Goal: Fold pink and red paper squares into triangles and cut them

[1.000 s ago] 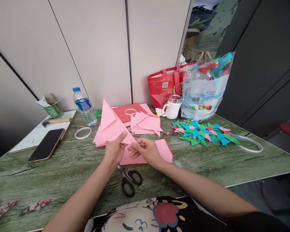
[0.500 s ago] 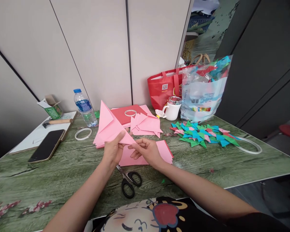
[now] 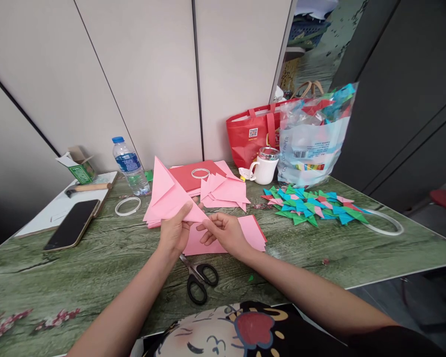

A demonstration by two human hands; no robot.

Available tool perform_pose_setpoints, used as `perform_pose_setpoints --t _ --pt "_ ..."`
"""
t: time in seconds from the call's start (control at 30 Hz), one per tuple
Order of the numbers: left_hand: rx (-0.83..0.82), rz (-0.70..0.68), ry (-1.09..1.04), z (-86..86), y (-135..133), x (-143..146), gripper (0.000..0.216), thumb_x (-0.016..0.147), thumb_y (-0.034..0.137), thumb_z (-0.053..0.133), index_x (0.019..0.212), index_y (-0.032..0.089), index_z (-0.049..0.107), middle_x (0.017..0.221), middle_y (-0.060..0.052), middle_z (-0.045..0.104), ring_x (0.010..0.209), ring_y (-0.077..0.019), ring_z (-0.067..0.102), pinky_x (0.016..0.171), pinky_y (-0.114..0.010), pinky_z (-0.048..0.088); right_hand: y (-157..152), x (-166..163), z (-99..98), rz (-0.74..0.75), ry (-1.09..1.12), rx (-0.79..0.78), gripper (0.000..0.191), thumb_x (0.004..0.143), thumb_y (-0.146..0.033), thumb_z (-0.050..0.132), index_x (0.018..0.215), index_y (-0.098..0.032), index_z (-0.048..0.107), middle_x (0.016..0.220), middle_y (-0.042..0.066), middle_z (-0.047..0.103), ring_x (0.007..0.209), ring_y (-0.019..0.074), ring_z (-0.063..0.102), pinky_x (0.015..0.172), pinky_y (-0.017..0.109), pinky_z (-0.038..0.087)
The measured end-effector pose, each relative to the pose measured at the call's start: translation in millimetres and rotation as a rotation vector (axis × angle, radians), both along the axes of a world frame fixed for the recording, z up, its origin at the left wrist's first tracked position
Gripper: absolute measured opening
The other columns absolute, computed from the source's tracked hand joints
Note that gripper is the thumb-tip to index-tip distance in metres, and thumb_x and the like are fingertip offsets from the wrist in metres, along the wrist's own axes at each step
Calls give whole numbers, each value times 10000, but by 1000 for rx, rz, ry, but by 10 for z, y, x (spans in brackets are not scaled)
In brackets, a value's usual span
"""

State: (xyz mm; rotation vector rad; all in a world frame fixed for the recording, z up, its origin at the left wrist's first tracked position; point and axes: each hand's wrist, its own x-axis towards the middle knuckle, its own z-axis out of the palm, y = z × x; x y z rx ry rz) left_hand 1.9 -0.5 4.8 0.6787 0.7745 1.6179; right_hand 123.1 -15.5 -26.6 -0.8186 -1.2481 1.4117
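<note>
A folded sheet of pink paper (image 3: pixel 170 191) is held up between both hands, its tall pointed corner rising at the left. My left hand (image 3: pixel 175 227) grips its lower edge, thumb in front and fingers behind. With thumb and fingertips, my right hand (image 3: pixel 225 232) pinches the pointed right corner. Beneath the hands lies a stack of pink paper (image 3: pixel 245 235) with a red edge at the right. Black-handled scissors (image 3: pixel 200 278) rest just in front, their blade tips hidden. Behind are folded pink pieces (image 3: pixel 225 191) beside red sheets (image 3: pixel 196 172).
At the right lies a pile of coloured folded pieces (image 3: pixel 312 204) by a white ring (image 3: pixel 388 225). A white mug (image 3: pixel 264 168), red bag (image 3: pixel 243 141) and plastic bag (image 3: pixel 312 144) stand behind. Leftward are a water bottle (image 3: pixel 131 166), phone (image 3: pixel 72 225) and hammer (image 3: pixel 92 187).
Both hands keep the same hold on the pink paper. Only a very slight shift of the view shows.
</note>
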Motion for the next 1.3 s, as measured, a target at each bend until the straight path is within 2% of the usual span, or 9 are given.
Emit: perform_pose_setpoints --t 0.23,0.57,0.8,0.93,1.17,1.3 --pt "3 -24 19 9 -23 30 269 575 114 732 830 122 650 812 -69 710 704 -220 673 641 -306 566 2 8 8 6 -35 10 303 719 -418 595 708 -119 550 653 42 670 443 92 602 428 202 516" --pt "21 38 10 56 3 -4 282 554 84 736 823 111 654 793 -54 706 695 -210 667 614 -287 564 6 33 26 5 -40 39 294 723 -413 596 725 -120 569 636 38 666 452 96 598 440 210 500" --pt "19 36 -2 72 12 -35 278 560 82 729 825 120 655 787 -49 705 688 -205 667 590 -279 561 27 62 20 28 -96 125 237 768 -367 558 755 -131 578 720 51 686 484 77 595 454 184 460" --pt "13 21 16 62 23 -56 265 563 92 730 817 120 661 795 -53 705 713 -216 668 581 -272 552 17 57 26 26 -65 101 214 745 -353 584 747 -143 542 748 55 696 484 84 597 456 196 466" --pt "37 -18 61 48 28 -60 214 579 126 728 785 106 675 794 -57 706 733 -183 660 633 -241 529 34 90 57 87 -63 85 222 716 -332 607 654 -148 499 681 47 684 500 103 610 469 210 467" --pt "-2 -60 106 4 40 -67 230 549 144 746 765 102 678 775 -74 707 713 -195 660 639 -263 524 68 82 37 79 -47 83 250 646 -332 674 769 -149 556 721 33 664 587 121 624 569 261 511"
